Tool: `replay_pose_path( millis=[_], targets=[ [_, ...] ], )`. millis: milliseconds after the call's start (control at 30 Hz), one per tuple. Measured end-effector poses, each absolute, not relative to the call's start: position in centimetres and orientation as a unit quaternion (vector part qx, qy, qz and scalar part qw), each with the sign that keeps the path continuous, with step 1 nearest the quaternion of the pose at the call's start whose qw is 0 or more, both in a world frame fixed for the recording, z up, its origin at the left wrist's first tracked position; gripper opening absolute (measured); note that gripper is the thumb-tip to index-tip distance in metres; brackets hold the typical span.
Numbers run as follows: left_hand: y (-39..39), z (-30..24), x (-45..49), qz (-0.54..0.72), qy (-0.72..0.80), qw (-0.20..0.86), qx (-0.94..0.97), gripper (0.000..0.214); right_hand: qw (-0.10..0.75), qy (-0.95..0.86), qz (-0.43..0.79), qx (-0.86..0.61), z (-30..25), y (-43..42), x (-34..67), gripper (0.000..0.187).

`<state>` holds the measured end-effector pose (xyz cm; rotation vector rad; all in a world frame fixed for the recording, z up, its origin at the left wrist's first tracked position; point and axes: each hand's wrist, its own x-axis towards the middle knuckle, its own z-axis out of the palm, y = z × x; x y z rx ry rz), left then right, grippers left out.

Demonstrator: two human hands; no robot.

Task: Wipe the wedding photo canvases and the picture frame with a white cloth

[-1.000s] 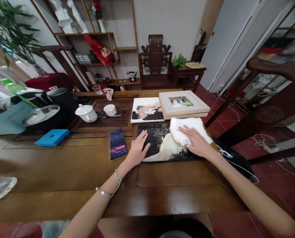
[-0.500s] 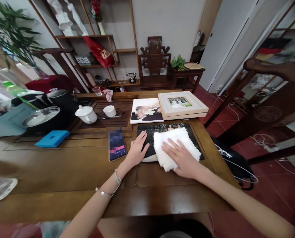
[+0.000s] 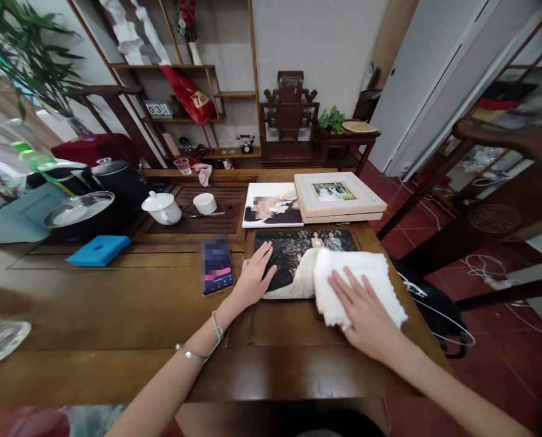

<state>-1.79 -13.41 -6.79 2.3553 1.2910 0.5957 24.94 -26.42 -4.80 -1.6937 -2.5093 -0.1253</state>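
Note:
A dark photo panel (image 3: 289,258) lies flat on the wooden table, showing two people and a long pale dress train. My left hand (image 3: 255,273) rests on its left edge with fingers outstretched, holding nothing. Over the panel's lower right part and past its edge onto the table spreads a white cloth (image 3: 386,276). My right hand (image 3: 364,309) lies flat on top of this cloth, fingers somewhat apart, pressing it down. The cloth hides the panel's lower right corner.
Behind the panel are a white-edged photo print (image 3: 275,209) and stacked pale frames (image 3: 343,209). A phone (image 3: 216,267) lies left of my left hand. Farther left are a white lidded cup (image 3: 162,209), a small white bowl (image 3: 204,203) and a blue block (image 3: 98,250).
My right hand and the white cloth have slid right and slightly toward me, uncovering the pictured couple and more of the dress. My left hand stays on the panel's left edge.

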Motion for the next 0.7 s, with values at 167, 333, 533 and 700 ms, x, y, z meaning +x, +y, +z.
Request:
replay_pose_path(
  millis=[167,333,533,700],
  targets=[
    [-13.4,-6.8,-1.9,0.214,0.457,0.191,0.842,0.05,0.033,-0.865,-0.009,-0.501,-4.2,-27.1,20.8,0.094],
    [-13.4,-6.7,-1.8,0.208,0.462,0.203,0.838,0.051,0.034,-0.856,0.041,-0.514,-3.1,-19.7,24.0,0.084],
    [-13.3,-6.8,-1.8,0.211,0.463,0.209,0.835,0.051,0.08,-0.828,0.014,-0.554,-3.5,-16.1,28.1,0.075],
    [-13.4,-7.1,-1.8,0.221,0.458,0.202,0.837,0.052,0.056,-0.841,-0.037,-0.537,-4.5,-23.1,23.8,0.084]
  ],
)
